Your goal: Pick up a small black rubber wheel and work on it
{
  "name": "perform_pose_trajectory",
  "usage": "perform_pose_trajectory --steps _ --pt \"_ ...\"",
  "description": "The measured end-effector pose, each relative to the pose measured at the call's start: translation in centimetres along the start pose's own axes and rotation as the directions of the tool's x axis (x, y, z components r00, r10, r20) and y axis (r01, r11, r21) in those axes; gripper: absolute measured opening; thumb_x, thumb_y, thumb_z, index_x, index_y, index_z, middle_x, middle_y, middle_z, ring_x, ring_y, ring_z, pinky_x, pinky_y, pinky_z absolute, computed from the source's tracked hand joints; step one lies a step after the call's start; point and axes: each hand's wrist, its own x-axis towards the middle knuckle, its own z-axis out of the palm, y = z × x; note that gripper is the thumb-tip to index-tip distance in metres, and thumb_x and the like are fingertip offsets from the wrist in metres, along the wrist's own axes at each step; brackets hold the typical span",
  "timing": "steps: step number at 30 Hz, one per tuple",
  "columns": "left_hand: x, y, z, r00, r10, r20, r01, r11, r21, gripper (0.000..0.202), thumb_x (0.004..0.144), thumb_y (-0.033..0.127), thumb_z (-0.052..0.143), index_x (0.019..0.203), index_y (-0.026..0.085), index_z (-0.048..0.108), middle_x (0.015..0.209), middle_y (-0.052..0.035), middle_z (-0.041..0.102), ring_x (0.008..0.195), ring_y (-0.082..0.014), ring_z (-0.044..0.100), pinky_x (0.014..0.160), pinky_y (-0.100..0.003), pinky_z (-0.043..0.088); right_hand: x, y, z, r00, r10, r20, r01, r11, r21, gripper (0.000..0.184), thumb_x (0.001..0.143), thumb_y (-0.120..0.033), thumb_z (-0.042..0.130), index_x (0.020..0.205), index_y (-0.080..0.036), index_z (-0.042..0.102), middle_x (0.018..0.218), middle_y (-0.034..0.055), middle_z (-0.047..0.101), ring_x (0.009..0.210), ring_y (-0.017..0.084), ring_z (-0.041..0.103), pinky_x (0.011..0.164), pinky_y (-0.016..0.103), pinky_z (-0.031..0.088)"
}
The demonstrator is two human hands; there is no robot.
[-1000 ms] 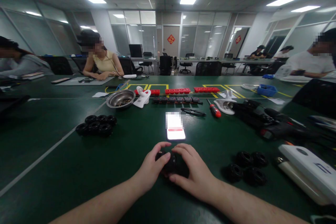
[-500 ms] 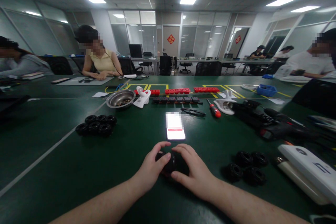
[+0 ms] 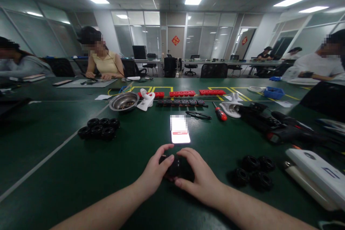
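Near the front of the green table, in the middle of the view, a glossy black rounded part is between my two hands. My left hand wraps it from the left, thumb across its top and forefinger curled over the far side. On the right, my right hand is curved around the same part, fingertips at its far edge and thumb at its near edge. Both palms hide much of it, and its underside cannot be seen. Just beyond my fingertips lies a lit phone.
Black ring-shaped parts stand in groups at left and right. Farther back are a metal bowl, red strips, a black strip, a screwdriver and a black power tool. A white device lies far right. Several people sit around.
My hands stay around the black part with only a slight shift of the fingers, and the part looks turned a little. Across the table, a person's hands have moved apart.
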Motion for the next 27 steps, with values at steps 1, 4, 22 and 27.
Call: perform_pose_trajectory --steps 1,4,22,27 --pt "-0.01 -0.03 -0.02 1.000 0.005 0.004 -0.005 1.000 0.001 0.039 0.076 0.037 0.043 0.111 0.020 0.037 0.086 -0.0032 0.047 0.070 -0.0186 0.056 0.058 -0.031 0.047 0.05 0.12 -0.02 1.000 0.014 0.004 -0.014 1.000 -0.004 0.044 0.066 -0.031 0.065 0.104 -0.018 0.047 0.104 0.0072 0.048 0.096 0.022 0.045 0.082 0.036 0.040" --pt "0.02 -0.19 -0.14 0.999 0.022 0.025 -0.023 0.999 0.029 0.041 0.076 0.037 0.046 0.112 0.020 0.037 0.085 -0.0032 0.048 0.074 -0.0197 0.055 0.060 -0.031 0.046 0.10 0.29 -0.09 1.000 0.014 0.004 -0.014 1.000 -0.006 0.031 0.070 -0.030 0.062 0.096 -0.017 0.052 0.099 0.0073 0.050 0.093 0.021 0.046 0.080 0.035 0.041" --pt "0.32 -0.20 -0.09 1.000 0.001 0.011 -0.001 0.999 0.044 0.050 0.074 0.041 0.046 0.116 0.019 0.033 0.079 -0.0025 0.048 0.064 -0.0177 0.056 0.053 -0.030 0.045 -0.08 0.00 0.05 0.999 -0.028 -0.029 0.029 0.999 0.028 0.037 0.071 -0.018 0.059 0.106 -0.019 0.045 0.105 0.0068 0.047 0.098 0.019 0.045 0.085 0.033 0.038" --pt "0.18 -0.25 -0.15 1.000 0.026 -0.010 -0.026 0.999 0.025 0.049 0.075 0.042 0.045 0.116 0.020 0.033 0.084 -0.0041 0.049 0.073 -0.0203 0.056 0.058 -0.030 0.046 0.00 0.01 0.03 1.000 0.016 -0.014 -0.017 1.000 -0.026 0.042 0.067 -0.030 0.065 0.104 -0.019 0.047 0.104 0.0075 0.048 0.097 0.022 0.045 0.083 0.038 0.039"
